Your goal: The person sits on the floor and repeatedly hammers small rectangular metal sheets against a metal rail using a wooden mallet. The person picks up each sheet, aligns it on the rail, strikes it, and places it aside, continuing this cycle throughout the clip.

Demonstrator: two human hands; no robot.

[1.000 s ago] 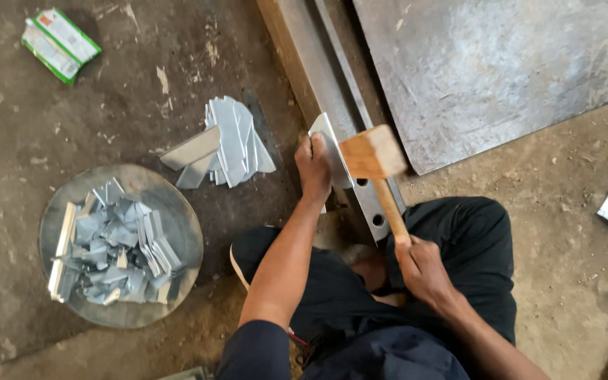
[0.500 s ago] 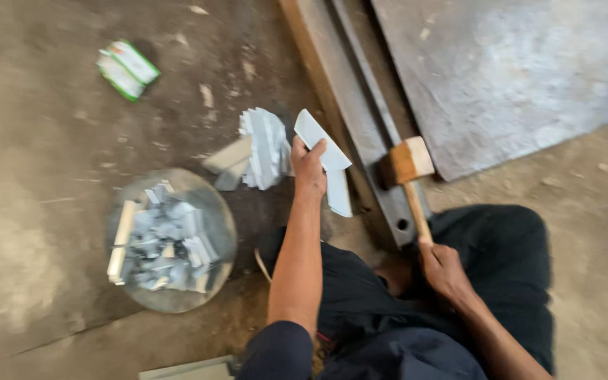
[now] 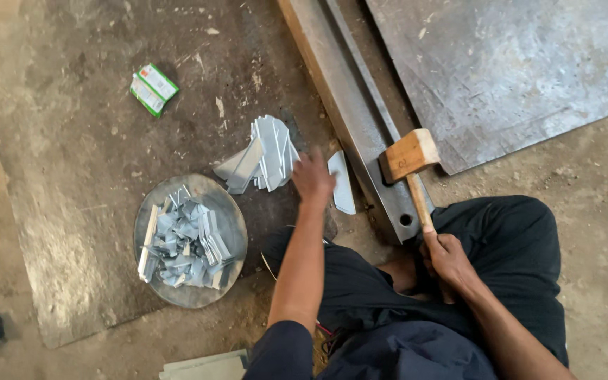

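1. The left hand point(image 3: 312, 176) is now seen reaching out over the floor point(image 3: 72, 141), away from the steel rail point(image 3: 360, 134). Half a second ago a bent metal strip was held up in it; a second ago that strip was pressed on the rail under the mallet.
2. A strip point(image 3: 341, 181) now lies just right of the left hand, beside the rail. Whether it is pinched or already let go cannot be told, as the hand is blurred; its fingers appear loosely spread.
3. The mallet point(image 3: 409, 156) has been lowered: its wooden head rests on the rail, and its handle is gripped by the right hand point(image 3: 446, 259), fingers wrapped tight.
4. From this, one strip is judged struck and set aside, with the hand near the pile point(image 3: 262, 155) of flat strips just to its left.
5. A round pan point(image 3: 230, 211) sits on the floor near the left knee; it is heaped with many small bent strips.
6. A green-and-white carton point(image 3: 153, 89) lies well apart, up the floor; a large steel sheet point(image 3: 515, 70) lies beyond the rail.
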